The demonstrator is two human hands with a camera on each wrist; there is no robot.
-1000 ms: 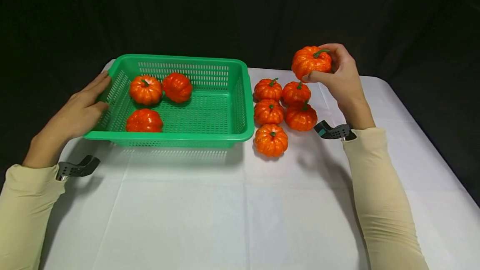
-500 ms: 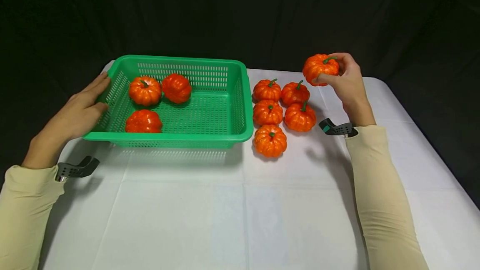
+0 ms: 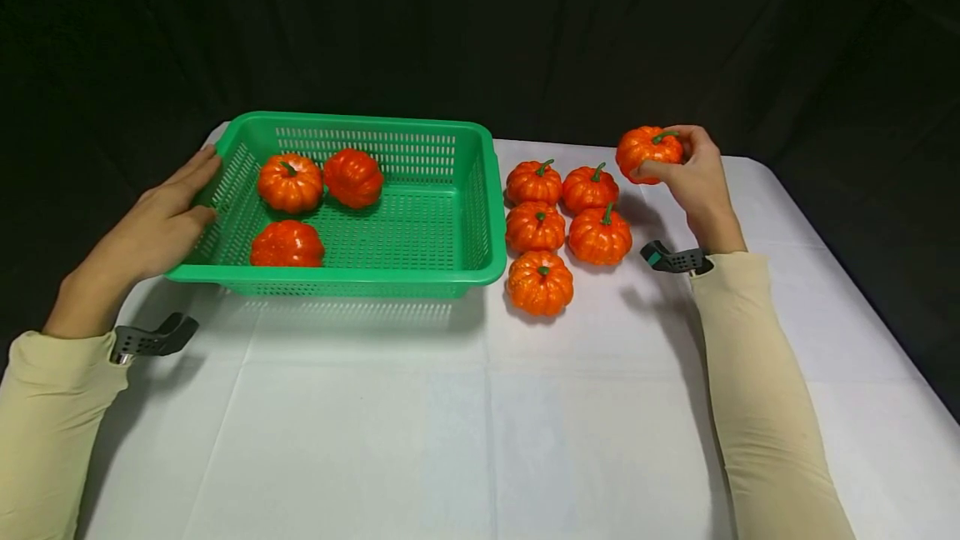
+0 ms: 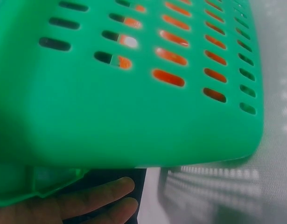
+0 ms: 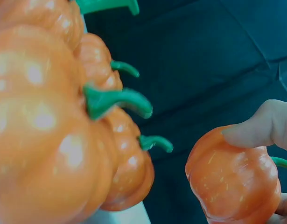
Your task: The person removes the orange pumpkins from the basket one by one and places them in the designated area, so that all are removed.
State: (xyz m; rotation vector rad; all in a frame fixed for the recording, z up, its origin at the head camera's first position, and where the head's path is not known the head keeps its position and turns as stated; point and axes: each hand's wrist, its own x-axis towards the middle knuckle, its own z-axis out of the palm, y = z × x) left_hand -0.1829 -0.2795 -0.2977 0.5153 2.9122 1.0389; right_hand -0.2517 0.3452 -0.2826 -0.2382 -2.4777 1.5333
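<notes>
3 pumpkins [image 3: 291, 182] in basket [image 3: 375, 275]

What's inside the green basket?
The green basket holds three: a stem-up pumpkin at rear left, a second pumpkin to its right, and a near pumpkin, its lower part hidden by the front rim. The floor directly beneath each is covered.

White-covered tbl [image 3: 337, 432] — green basket [image 3: 360, 275] on L, 5 orange pumpkins [image 3: 534, 232] just R of it.

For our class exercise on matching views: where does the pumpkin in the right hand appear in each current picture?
Head: held pumpkin, upper right, in the right hand.
Left wrist: not in it.
Right wrist: lower right.
Shared landmark: the green basket, cut off at right wrist's top edge.
</notes>
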